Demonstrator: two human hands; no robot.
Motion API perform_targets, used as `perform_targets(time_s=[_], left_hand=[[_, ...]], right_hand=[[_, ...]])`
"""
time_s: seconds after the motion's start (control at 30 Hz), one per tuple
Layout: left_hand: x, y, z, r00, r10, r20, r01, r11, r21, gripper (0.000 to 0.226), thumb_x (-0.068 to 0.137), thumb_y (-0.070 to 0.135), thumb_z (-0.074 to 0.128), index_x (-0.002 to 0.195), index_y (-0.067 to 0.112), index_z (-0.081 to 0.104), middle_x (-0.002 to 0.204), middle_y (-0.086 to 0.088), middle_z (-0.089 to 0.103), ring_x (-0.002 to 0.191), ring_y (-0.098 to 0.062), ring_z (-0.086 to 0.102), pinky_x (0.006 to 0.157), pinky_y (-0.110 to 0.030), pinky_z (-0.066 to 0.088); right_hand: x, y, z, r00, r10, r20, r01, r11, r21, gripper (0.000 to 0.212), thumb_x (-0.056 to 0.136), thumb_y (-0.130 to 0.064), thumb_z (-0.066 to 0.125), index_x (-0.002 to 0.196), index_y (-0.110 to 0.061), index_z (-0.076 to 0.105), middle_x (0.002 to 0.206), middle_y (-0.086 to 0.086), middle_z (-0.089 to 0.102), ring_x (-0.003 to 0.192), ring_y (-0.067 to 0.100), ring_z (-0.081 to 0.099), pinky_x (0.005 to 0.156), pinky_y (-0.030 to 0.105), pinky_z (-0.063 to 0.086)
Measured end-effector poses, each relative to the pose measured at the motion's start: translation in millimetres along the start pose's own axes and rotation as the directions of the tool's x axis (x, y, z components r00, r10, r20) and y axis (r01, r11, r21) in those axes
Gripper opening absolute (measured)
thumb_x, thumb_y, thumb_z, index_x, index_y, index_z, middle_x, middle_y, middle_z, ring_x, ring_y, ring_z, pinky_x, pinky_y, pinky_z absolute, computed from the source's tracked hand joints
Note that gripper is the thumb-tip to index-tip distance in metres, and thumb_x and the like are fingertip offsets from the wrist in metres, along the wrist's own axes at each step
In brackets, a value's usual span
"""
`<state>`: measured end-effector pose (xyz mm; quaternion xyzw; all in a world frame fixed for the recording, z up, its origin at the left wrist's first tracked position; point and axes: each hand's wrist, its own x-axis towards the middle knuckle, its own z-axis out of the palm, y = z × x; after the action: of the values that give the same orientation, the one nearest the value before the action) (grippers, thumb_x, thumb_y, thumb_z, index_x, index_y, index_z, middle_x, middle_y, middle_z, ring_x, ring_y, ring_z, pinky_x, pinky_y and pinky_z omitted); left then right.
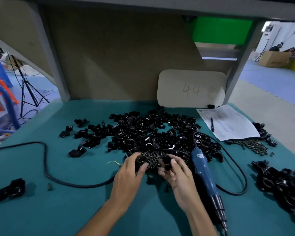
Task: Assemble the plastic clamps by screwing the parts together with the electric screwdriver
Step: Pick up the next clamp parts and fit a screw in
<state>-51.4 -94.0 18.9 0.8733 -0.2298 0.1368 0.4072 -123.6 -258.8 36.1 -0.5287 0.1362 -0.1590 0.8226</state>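
**Both hands at the screw heap, a part in each**

Your right hand (175,174) pinches a black clamp part (167,162) between thumb and fingertips, just over the near rim of the screw heap (152,158). Your left hand (129,171) has its fingers curled round a small black piece (137,165), with the fingertips touching the same screws. Behind the heap, the pile of loose clamp parts (148,133) spreads over the middle of the table (75,210) towards its far edge. The electric screwdriver (205,176) lies flat just beside your right hand, bit towards the near edge, and its cable (242,176) loops off to the right. Assembled clamps (283,184) sit by the right edge. Further back on that side, a paper sheet (228,123) carries a pen (212,124), with more screws (253,145) beside it. A black cord (46,167) curves across the left side, and a lone clamp (10,189) lies near the left edge.
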Motion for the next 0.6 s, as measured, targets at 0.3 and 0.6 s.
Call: perform_targets(time_s=[0.3, 0.6], left_hand=[[-1.3, 3.4, -0.6, 0.995, 0.100, 0.017, -0.100, 0.995, 0.030, 0.038, 0.098, 0.026, 0.059, 0.134, 0.014, 0.057, 0.071, 0.017, 0.051, 0.060, 0.007, 0.048, 0.060, -0.008, 0.041], [-3.6, 1.1, 1.3, 0.984, 0.176, 0.029, -0.177, 0.983, 0.037, 0.037, 0.101, 0.012, 0.056, 0.137, 0.022, 0.057, 0.104, 0.000, 0.063, 0.080, -0.016, 0.061, 0.070, -0.035, 0.056]], right_hand=[[-3.7, -0.5, -9.2, 1.000, 0.015, 0.023, -0.012, 0.991, -0.133, 0.022, 0.086, -0.040, 0.072, 0.108, -0.037, 0.068, 0.104, 0.008, 0.073, 0.073, 0.014, 0.057, 0.065, 0.028, 0.051], [-1.4, 9.4, -3.6, 0.999, 0.022, 0.036, -0.020, 0.999, -0.036, 0.013, 0.099, -0.020, 0.066, 0.109, -0.027, 0.069, 0.107, 0.007, 0.069, 0.091, 0.025, 0.070, 0.082, 0.036, 0.059]])
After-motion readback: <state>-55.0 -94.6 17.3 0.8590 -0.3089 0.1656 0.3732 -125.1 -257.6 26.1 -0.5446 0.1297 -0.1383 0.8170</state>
